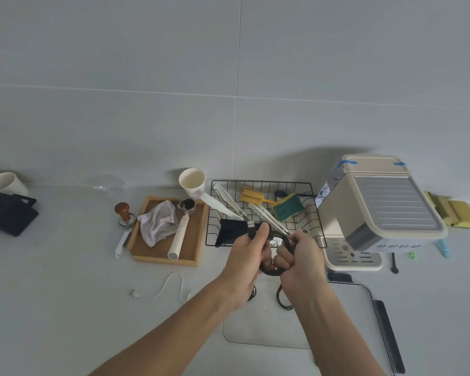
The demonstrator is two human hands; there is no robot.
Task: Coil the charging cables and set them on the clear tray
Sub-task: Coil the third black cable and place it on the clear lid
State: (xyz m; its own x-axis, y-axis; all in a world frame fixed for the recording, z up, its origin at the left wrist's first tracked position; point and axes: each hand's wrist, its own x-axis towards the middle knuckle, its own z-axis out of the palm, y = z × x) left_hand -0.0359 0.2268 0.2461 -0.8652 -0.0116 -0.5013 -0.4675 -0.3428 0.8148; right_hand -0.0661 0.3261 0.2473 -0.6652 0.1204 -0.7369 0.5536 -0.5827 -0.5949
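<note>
My left hand [248, 252] and my right hand [300, 256] both grip a black charging cable [272, 272] wound into a loop, held above the counter. Its USB plug [251, 224] sticks up past my left thumb. Below the hands lies the clear tray [345, 286], partly hidden by my right forearm. A coiled black cable [282, 299] rests on the tray's far left part. A white cable [171, 284] lies loose and uncoiled on the counter, left of the tray.
A wooden tray [194, 240] with a cloth and portafilter sits at left. A black wire rack [263, 213] with tongs and sponges stands behind the hands. A cream coffee machine [377, 207] is at right. A dark flat bar [388, 335] lies beside the tray's right edge.
</note>
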